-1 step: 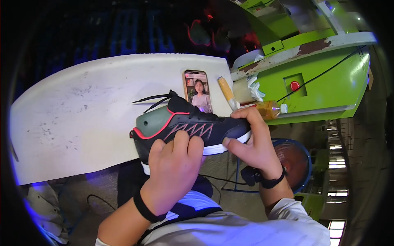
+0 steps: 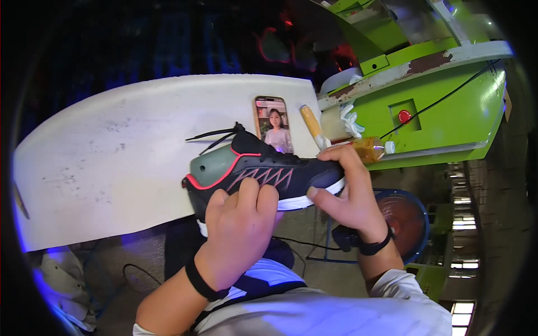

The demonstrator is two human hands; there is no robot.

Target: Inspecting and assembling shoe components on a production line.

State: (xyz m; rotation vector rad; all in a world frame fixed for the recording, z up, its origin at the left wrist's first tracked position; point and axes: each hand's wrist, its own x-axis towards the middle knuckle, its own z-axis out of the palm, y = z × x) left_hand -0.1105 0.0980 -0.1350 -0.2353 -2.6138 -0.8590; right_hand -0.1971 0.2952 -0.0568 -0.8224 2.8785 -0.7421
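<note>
A black sneaker [image 2: 297, 172] with red trim, pink criss-cross stitching and a white sole lies on its side across the front edge of the white table. A grey-green shoe last [image 2: 214, 163] fills its opening, and black laces trail from the tongue. My right hand [image 2: 352, 191] grips the toe, thumb on the sole edge and fingers over the top. Curled fingers of my left hand [image 2: 241, 224] press on the sneaker's near side at midfoot; its thumb is hidden. Both wrists wear dark bands.
On the white table [image 2: 112, 151], a phone [image 2: 274, 126] with a lit screen lies beyond the sneaker. A yellow-handled tool [image 2: 312, 124] and a bottle of amber liquid [image 2: 370, 150] are to its right. Green machinery [image 2: 437, 120] with a red button stands at right, a fan [image 2: 406, 224] below.
The whole picture has shifted very slightly to the right. Both hands keep the same hold on the sneaker.
</note>
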